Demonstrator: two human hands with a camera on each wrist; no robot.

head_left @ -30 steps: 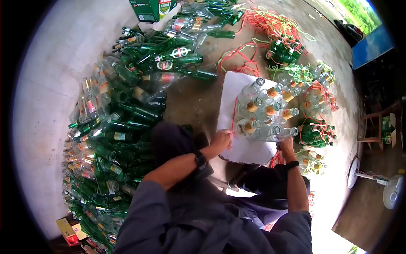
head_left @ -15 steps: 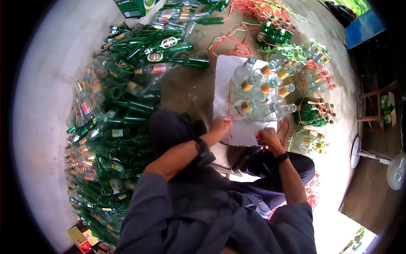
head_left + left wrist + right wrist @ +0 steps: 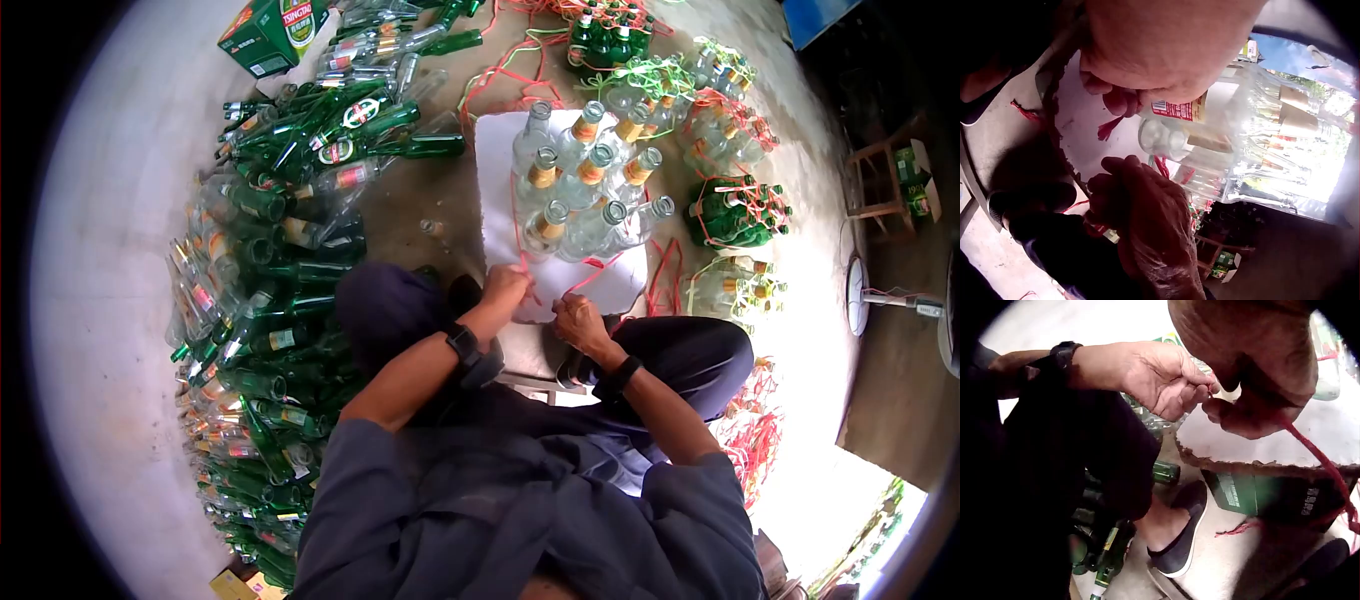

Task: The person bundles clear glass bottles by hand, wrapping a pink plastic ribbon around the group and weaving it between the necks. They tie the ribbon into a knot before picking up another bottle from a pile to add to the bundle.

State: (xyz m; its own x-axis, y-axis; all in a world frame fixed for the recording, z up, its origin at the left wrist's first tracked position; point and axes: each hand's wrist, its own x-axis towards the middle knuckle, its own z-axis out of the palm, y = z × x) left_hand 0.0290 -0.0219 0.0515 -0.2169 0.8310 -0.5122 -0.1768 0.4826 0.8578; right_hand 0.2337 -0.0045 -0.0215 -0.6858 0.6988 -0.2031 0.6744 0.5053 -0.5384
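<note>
A group of clear bottles (image 3: 588, 236) stands upright on a white board (image 3: 495, 180), with red cord (image 3: 1317, 452) around its lower part. At the board's near edge, my left hand (image 3: 507, 289) pinches a cord end between thumb and fingers; its tassel hangs below the fingers in the left wrist view. My right hand (image 3: 583, 323) is just to the right, its curled fingers gripping another stretch of cord. The right wrist view has the left hand (image 3: 1163, 380) and right hand (image 3: 1254, 381) almost fingertip to fingertip. Where the cord parts meet is partly hidden.
Green and clear bottles (image 3: 300, 270) lie heaped along the left. Corded bundles, one of green bottles (image 3: 738, 212), stand to the right. A green carton (image 3: 262, 38) is at the top left, a fan (image 3: 858, 295) at the far right. Under the board is a green box (image 3: 1260, 497).
My right hand has come from the right side of the bottles to beside my left hand, drawing cord along the near side. The left hand keeps its pinch. The head view has shifted.
</note>
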